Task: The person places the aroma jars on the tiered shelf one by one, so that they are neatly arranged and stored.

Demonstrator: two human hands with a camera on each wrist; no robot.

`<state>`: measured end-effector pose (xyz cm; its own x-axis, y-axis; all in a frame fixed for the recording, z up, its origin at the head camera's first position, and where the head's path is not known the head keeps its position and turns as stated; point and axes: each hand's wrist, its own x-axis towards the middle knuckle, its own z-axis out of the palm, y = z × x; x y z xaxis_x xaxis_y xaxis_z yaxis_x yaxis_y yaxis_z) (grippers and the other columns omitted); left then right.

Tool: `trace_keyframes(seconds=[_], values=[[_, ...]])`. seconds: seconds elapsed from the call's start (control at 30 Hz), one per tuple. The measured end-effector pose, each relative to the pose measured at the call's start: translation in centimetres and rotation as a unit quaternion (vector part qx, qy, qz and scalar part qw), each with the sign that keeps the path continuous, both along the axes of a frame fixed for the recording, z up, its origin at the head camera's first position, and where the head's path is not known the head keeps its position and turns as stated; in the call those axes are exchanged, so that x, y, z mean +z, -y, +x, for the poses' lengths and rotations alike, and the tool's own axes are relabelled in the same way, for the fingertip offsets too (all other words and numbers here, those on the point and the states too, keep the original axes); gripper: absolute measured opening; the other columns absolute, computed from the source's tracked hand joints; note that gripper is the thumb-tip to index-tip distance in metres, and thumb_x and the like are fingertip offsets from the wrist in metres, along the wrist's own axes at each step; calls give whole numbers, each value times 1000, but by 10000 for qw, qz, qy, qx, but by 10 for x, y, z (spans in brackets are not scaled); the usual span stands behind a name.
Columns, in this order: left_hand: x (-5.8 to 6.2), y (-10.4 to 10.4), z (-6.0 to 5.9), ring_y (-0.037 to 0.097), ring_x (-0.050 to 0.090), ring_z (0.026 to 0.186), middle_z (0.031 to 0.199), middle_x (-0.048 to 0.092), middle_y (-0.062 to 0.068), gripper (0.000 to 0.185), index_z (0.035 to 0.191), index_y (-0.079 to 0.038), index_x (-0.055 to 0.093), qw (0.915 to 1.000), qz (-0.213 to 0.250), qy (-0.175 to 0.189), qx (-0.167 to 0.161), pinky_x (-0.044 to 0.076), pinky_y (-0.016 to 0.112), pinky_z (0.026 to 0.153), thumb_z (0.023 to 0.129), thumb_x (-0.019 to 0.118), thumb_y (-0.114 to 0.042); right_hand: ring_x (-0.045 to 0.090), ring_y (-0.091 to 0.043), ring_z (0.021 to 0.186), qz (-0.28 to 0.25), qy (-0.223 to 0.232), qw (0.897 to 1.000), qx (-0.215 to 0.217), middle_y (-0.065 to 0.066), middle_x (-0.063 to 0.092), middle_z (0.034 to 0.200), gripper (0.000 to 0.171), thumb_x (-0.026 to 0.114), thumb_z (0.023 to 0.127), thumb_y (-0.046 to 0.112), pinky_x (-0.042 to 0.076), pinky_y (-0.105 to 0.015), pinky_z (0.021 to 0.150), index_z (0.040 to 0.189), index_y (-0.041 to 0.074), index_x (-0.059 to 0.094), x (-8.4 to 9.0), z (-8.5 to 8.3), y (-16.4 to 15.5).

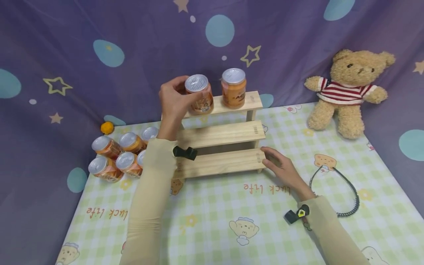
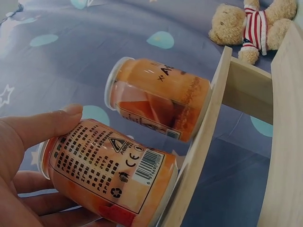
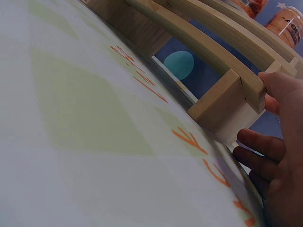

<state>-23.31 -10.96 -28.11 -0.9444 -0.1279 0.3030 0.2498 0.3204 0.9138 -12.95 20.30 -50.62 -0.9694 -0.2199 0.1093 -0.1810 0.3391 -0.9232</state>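
Observation:
My left hand (image 1: 175,97) grips an orange can (image 2: 113,175) with a silver lid. The thumb lies across its upper part and the fingers go behind it. Its base is right at the top board of a three-step wooden rack (image 1: 225,132). To its right stands a second orange can (image 1: 233,90) with its lid up, a small gap between the two. Down at the rack's right end, my right hand (image 1: 281,167) touches the lowest board (image 3: 236,71) with thumb and index finger. In the right wrist view its other fingers (image 3: 260,144) are loosely bent beside the rack's leg.
Several more orange cans (image 1: 127,163) stand together on the table left of the rack, partly behind my left sleeve. A small orange ball-like thing (image 1: 107,127) lies behind them. A teddy bear (image 1: 351,92) sits at the back right. A dark coiled cord (image 1: 352,193) lies near my right wrist.

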Motion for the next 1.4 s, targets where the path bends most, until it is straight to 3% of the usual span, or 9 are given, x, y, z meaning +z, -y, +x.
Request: trace_keyframes(seconds=[0.47, 0.77, 0.97, 1.17, 1.4], values=[[-4, -9, -11, 9, 66, 88, 107, 74, 9, 47, 113, -10, 73, 9994, -325, 54, 54, 53, 23, 78, 72, 90, -25, 48, -36, 141, 183, 7, 9998, -20, -13, 50, 152, 46, 58, 102, 25, 37, -51, 117, 146, 13, 50, 1, 0, 2], [-5, -9, -15, 16, 66, 99, 119, 71, 10, 57, 126, -12, 66, 9974, -673, 250, -16, 53, 27, 88, 76, 88, -30, 49, -33, 140, 210, -35, 9998, -22, -11, 50, 152, 47, 58, 102, 27, 40, -21, 115, 147, 14, 50, 1, 0, 1], [-4, -4, -10, 25, 65, 111, 129, 67, 15, 74, 141, -10, 54, 9973, -644, 298, -163, 52, 37, 101, 76, 87, -25, 49, -33, 141, 71, 2, 10000, 1, -11, 50, 152, 47, 59, 102, 26, 35, -6, 108, 146, 13, 50, -1, 0, 2], [1, 5, -1, 26, 66, 115, 129, 67, 15, 72, 140, -11, 56, 9981, -551, 151, -234, 53, 39, 101, 77, 87, -22, 49, -35, 140, 143, -60, 9999, -2, -13, 50, 152, 47, 58, 102, 25, 37, -10, 111, 147, 13, 50, -3, -1, 1], [4, 12, 10, 23, 63, 122, 135, 65, 11, 71, 141, -17, 57, 9974, -652, 231, -184, 51, 40, 104, 77, 87, -26, 48, -33, 141, 20, -9, 10000, -25, -10, 50, 153, 47, 59, 102, 25, 34, -2, 105, 146, 13, 51, -3, 0, 0]])
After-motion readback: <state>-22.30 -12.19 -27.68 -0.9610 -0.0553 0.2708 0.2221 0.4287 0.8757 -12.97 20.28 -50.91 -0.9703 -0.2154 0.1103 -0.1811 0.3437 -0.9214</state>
